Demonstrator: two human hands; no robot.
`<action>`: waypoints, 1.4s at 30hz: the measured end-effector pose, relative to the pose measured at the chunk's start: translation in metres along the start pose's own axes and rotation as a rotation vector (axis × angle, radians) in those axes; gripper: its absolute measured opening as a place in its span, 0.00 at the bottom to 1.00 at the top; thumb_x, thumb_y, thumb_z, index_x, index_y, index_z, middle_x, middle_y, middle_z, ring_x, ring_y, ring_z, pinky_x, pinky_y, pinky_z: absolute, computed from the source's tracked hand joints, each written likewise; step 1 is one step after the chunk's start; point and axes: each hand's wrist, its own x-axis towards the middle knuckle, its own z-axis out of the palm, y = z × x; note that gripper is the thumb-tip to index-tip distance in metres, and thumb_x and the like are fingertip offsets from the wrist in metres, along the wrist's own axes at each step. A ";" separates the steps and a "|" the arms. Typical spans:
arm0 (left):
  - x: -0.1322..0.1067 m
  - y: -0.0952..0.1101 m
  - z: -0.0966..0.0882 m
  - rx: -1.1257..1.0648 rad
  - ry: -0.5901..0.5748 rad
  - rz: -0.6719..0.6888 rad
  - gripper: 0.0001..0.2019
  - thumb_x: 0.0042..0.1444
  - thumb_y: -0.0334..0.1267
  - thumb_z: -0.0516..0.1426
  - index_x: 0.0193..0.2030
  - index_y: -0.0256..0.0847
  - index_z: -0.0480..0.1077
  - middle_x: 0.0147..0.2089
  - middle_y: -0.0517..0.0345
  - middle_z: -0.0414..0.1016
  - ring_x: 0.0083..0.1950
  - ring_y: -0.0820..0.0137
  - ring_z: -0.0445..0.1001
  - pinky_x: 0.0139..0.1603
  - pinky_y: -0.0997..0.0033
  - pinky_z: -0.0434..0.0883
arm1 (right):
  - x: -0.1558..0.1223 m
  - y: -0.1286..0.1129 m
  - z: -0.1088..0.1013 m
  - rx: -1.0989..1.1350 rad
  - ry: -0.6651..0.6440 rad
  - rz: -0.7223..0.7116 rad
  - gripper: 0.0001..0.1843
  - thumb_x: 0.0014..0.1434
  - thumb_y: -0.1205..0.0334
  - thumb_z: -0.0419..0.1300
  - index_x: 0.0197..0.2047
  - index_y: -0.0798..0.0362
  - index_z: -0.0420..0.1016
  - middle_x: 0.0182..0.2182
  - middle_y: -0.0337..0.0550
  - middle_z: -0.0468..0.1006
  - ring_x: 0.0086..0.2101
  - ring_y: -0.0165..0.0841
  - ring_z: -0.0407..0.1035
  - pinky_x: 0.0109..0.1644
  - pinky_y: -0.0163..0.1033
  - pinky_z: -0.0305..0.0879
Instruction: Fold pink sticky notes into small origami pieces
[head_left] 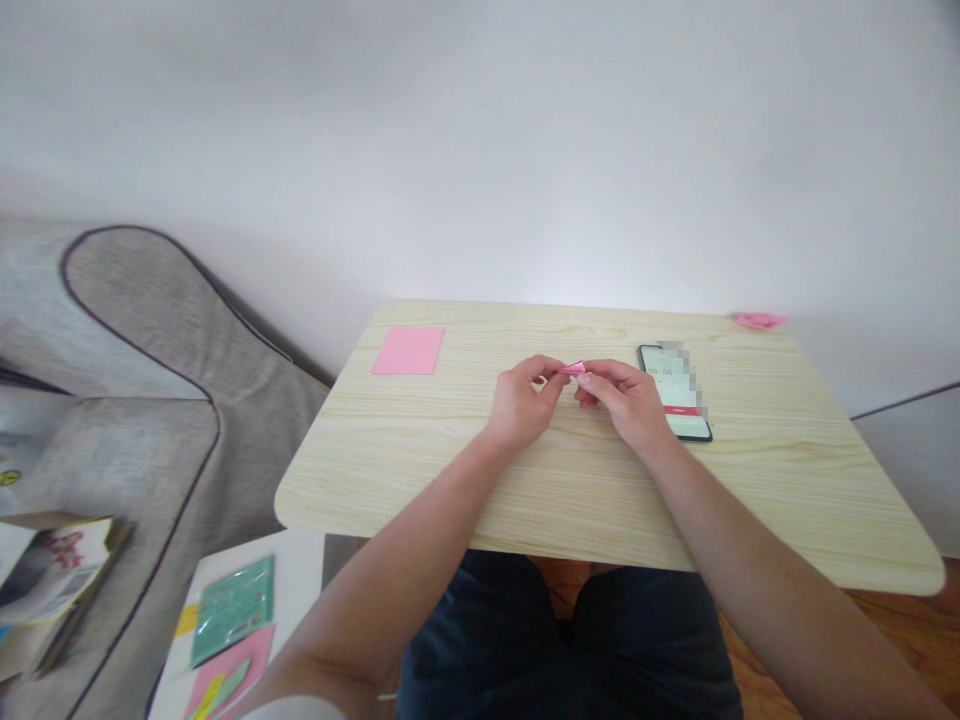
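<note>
A small piece of folded pink paper point(574, 367) is pinched between both hands above the middle of the table. My left hand point(523, 398) grips its left end with thumb and fingertips. On the other side, my right hand point(622, 398) has its thumb and fingers closed on the right end. Much of the paper is hidden by the fingers, so its exact folded shape cannot be made out. Flat on the table to the left lies a square pink stack of paper point(409, 351). A folded pink paper piece point(760, 321) rests at the far right edge.
Just right of my right hand, a phone point(686, 424) lies on the light wooden table point(420, 470). A grey sofa point(142, 300) stands at the left. Below it, a white surface point(296, 560) bears a green packet point(234, 610) and coloured papers. The wall rises behind the table.
</note>
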 end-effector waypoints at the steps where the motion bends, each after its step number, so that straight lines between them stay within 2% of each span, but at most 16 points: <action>1: 0.000 0.001 0.000 0.004 0.010 0.000 0.09 0.65 0.43 0.60 0.44 0.44 0.80 0.43 0.56 0.84 0.45 0.68 0.80 0.50 0.66 0.74 | 0.000 0.000 0.000 0.005 -0.011 0.000 0.15 0.57 0.48 0.72 0.43 0.48 0.86 0.27 0.40 0.82 0.28 0.34 0.75 0.35 0.41 0.74; 7: -0.002 0.006 0.002 -0.041 0.021 -0.021 0.09 0.65 0.41 0.60 0.46 0.43 0.80 0.46 0.54 0.84 0.47 0.67 0.81 0.52 0.64 0.76 | -0.002 0.001 0.002 -0.039 0.002 -0.027 0.18 0.58 0.44 0.71 0.43 0.49 0.85 0.32 0.43 0.85 0.31 0.35 0.78 0.38 0.42 0.77; 14: -0.001 0.009 -0.001 -0.304 -0.049 -0.063 0.13 0.61 0.42 0.64 0.51 0.43 0.79 0.53 0.51 0.83 0.55 0.62 0.80 0.56 0.62 0.75 | -0.002 -0.001 0.002 -0.117 0.041 -0.116 0.14 0.60 0.46 0.70 0.42 0.47 0.86 0.37 0.41 0.86 0.36 0.35 0.77 0.44 0.43 0.75; 19: 0.000 0.011 -0.008 -0.338 -0.106 -0.090 0.19 0.60 0.46 0.65 0.56 0.46 0.77 0.49 0.53 0.83 0.52 0.64 0.80 0.53 0.64 0.74 | -0.005 -0.003 0.000 -0.164 0.022 -0.129 0.14 0.62 0.46 0.68 0.37 0.47 0.84 0.34 0.40 0.84 0.36 0.35 0.76 0.43 0.41 0.72; 22: 0.000 0.010 -0.008 -0.344 -0.165 -0.074 0.15 0.60 0.48 0.65 0.50 0.45 0.80 0.48 0.53 0.83 0.50 0.64 0.79 0.51 0.65 0.74 | -0.006 -0.003 -0.003 -0.197 0.003 -0.150 0.15 0.63 0.45 0.67 0.36 0.48 0.83 0.32 0.40 0.83 0.35 0.35 0.76 0.41 0.41 0.71; 25: 0.001 0.008 -0.007 -0.374 -0.171 -0.068 0.15 0.60 0.50 0.65 0.45 0.41 0.80 0.44 0.53 0.83 0.47 0.66 0.79 0.50 0.65 0.74 | -0.005 -0.002 -0.005 -0.183 -0.007 -0.170 0.13 0.64 0.47 0.68 0.38 0.48 0.83 0.34 0.40 0.84 0.36 0.35 0.77 0.41 0.40 0.71; 29: 0.002 0.006 -0.004 -0.374 -0.133 -0.079 0.16 0.59 0.51 0.66 0.43 0.40 0.79 0.42 0.53 0.82 0.43 0.68 0.78 0.46 0.68 0.73 | -0.004 0.002 -0.005 -0.124 -0.009 -0.168 0.12 0.62 0.49 0.70 0.40 0.48 0.82 0.34 0.40 0.84 0.36 0.34 0.78 0.43 0.41 0.73; 34: 0.002 0.006 -0.003 -0.402 -0.091 -0.094 0.15 0.57 0.49 0.68 0.39 0.39 0.75 0.38 0.56 0.78 0.39 0.71 0.75 0.42 0.70 0.71 | -0.002 0.006 -0.003 -0.054 -0.012 -0.139 0.15 0.58 0.49 0.73 0.43 0.47 0.79 0.34 0.40 0.83 0.36 0.34 0.78 0.42 0.41 0.73; 42: 0.004 0.008 -0.004 -0.471 -0.094 -0.116 0.15 0.57 0.47 0.68 0.37 0.38 0.72 0.36 0.58 0.75 0.38 0.73 0.73 0.40 0.72 0.69 | -0.002 0.006 -0.002 0.068 -0.080 -0.081 0.19 0.57 0.52 0.74 0.48 0.45 0.76 0.36 0.38 0.84 0.36 0.34 0.78 0.43 0.41 0.72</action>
